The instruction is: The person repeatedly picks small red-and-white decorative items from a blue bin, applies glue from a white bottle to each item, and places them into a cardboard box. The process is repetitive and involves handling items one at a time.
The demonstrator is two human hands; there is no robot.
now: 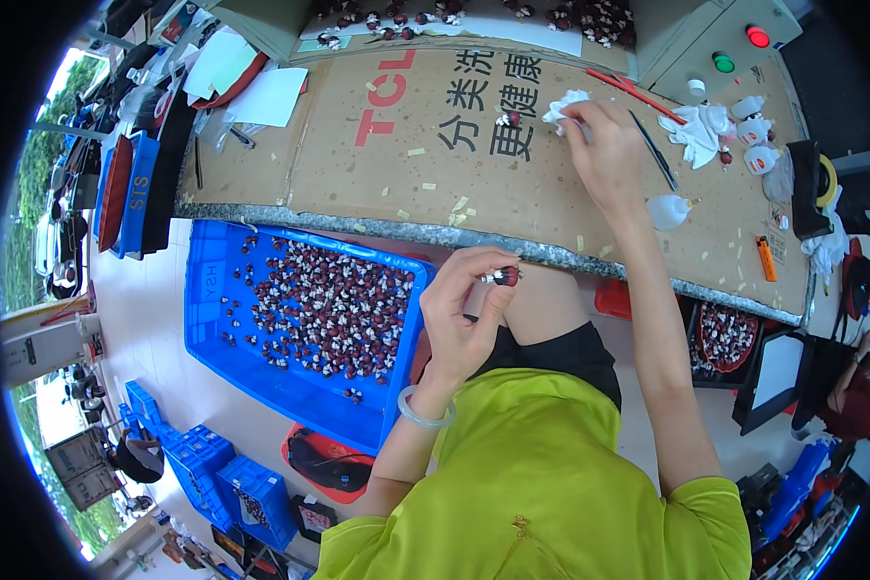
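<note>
My left hand (466, 311) pinches a small dark red part with a silver end (504, 276) just below the bench edge, over my lap. A pale bangle (425, 409) circles that wrist. My right hand (604, 155) reaches out over the cardboard-covered bench (358, 164) and grips a crumpled white cloth (564, 106). Another small dark red part (508, 118) lies on the cardboard just left of the cloth.
A blue crate (300, 382) holding several small dark red parts stands on the floor to my left. On the bench right: white squeeze bottles (754, 130), a white rag (696, 130), red stick (638, 95), orange lighter (766, 259), tape roll (826, 181). More blue crates (227, 478) sit lower left.
</note>
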